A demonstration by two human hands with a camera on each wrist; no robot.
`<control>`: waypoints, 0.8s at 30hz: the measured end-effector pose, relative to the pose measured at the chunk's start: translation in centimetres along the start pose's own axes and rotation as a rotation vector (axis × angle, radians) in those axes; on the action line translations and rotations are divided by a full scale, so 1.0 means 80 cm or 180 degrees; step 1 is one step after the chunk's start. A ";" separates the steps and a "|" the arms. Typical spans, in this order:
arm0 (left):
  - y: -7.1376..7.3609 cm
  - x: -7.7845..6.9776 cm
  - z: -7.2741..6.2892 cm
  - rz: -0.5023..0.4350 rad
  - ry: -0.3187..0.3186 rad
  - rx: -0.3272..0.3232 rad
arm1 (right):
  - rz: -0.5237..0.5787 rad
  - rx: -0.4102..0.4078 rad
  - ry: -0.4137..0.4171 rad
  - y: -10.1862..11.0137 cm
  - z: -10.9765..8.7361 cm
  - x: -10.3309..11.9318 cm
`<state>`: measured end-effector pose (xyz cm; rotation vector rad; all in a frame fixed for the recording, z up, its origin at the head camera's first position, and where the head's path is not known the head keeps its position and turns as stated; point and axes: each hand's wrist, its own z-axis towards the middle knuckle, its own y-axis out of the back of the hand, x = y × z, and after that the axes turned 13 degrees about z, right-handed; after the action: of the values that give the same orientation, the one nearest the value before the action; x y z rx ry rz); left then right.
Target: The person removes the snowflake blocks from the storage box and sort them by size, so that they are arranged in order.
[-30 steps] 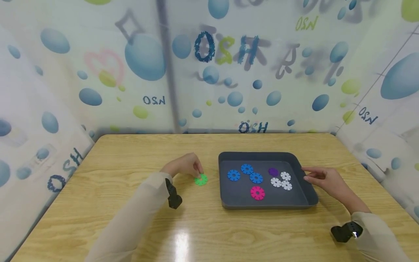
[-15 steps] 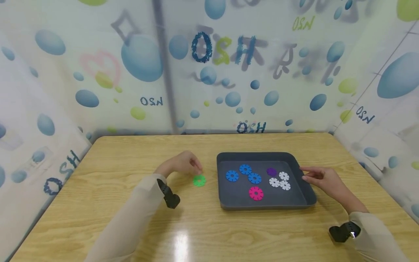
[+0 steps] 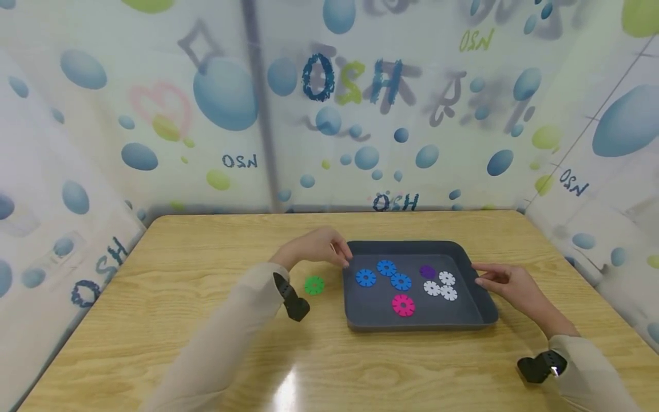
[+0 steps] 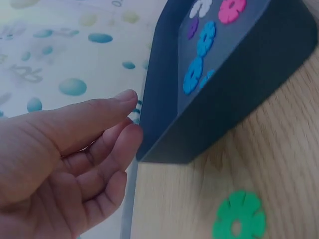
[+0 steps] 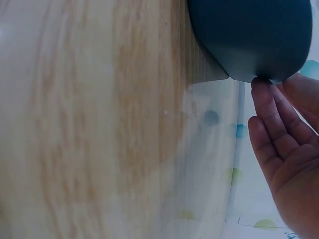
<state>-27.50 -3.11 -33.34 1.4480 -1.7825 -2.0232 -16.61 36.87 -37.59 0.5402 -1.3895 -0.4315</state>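
A dark grey tray (image 3: 422, 328) sits on the wooden table, right of centre in the head view. Inside lie blue notched discs (image 3: 366, 278), white ones (image 3: 449, 293), a purple one (image 3: 427, 271) and a pink one (image 3: 403, 305). My left hand (image 3: 320, 247) is at the tray's upper left corner, holding nothing; in the left wrist view its thumb and fingers (image 4: 127, 144) are loosely bent beside the wall. At the opposite side, my right hand (image 3: 507, 281) grips the tray's right rim. Outside the tray, a green notched disc (image 3: 314, 285) lies below the left wrist.
The wooden table (image 3: 206, 257) extends around the tray. A patterned curtain (image 3: 329, 143) stands behind the table's far edge and along both sides. Each wrist wears a black strapped device (image 3: 543, 366).
My left hand has let go of the green disc, which stays on the table, and has moved right to the tray's left rim. The right hand stays at the tray.
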 end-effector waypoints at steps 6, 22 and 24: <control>-0.013 -0.018 0.023 -0.0062 -0.0016 0.0040 | 0.0004 -0.0002 0.0015 -0.001 -0.001 -0.001; -0.037 -0.024 0.080 0.0761 0.0235 0.0344 | -0.0049 -0.0027 -0.0101 -0.001 -0.001 -0.003; -0.038 -0.027 0.082 0.0868 0.0290 0.0378 | -0.0058 -0.0028 -0.0100 -0.001 -0.001 -0.002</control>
<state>-29.22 3.95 -35.39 1.2226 -1.9671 -1.7194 -16.59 36.93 -37.78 0.5413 -1.4131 -0.4626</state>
